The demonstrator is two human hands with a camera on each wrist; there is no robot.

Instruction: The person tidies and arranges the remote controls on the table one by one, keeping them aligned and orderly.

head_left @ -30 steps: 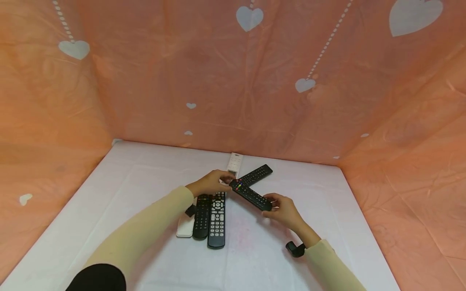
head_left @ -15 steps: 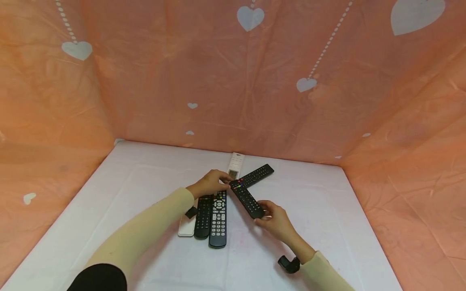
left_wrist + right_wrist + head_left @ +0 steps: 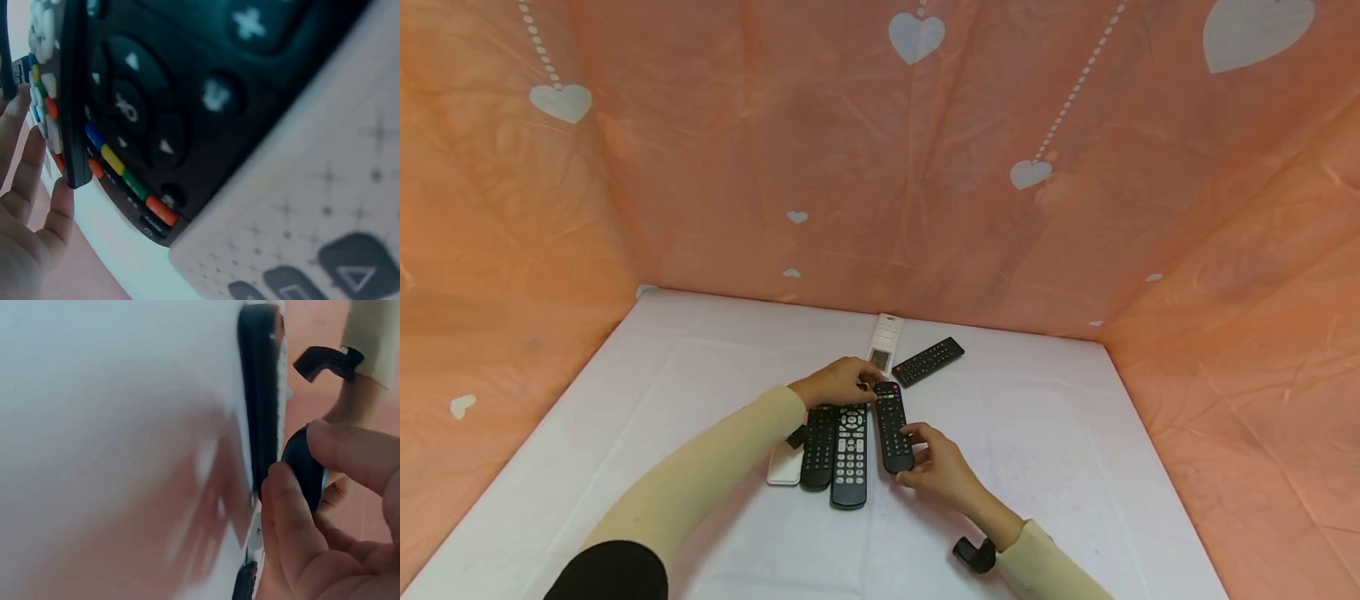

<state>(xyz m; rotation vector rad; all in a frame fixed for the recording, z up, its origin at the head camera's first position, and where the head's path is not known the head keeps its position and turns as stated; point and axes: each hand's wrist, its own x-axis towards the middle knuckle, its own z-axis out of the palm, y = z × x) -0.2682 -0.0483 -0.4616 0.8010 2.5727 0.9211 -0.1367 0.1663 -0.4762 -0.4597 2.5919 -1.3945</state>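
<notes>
My right hand (image 3: 943,471) pinches the near end of a slim black remote control (image 3: 892,429) between thumb and fingers. That remote points away from me, slightly tilted to the left, beside a row of remotes. My left hand (image 3: 842,382) is at the far ends of the row, fingertips by the held remote's top. In the left wrist view, its fairly straight fingers (image 3: 28,165) touch the end of a dark grey remote with pale buttons (image 3: 848,467). Left of that lie a black remote (image 3: 817,454) and a white remote (image 3: 785,467), partly hidden by my left wrist.
Behind the hands, a white remote with a small screen (image 3: 885,333) lies near the back wall. A short black remote (image 3: 928,361) lies at a slant to its right. White cloth (image 3: 1037,400) covers the table, and orange curtains (image 3: 850,167) enclose it.
The held remote has swung from a slant to nearly parallel with the row, its near end moving left and towards me with my right hand. My left hand has barely moved.
</notes>
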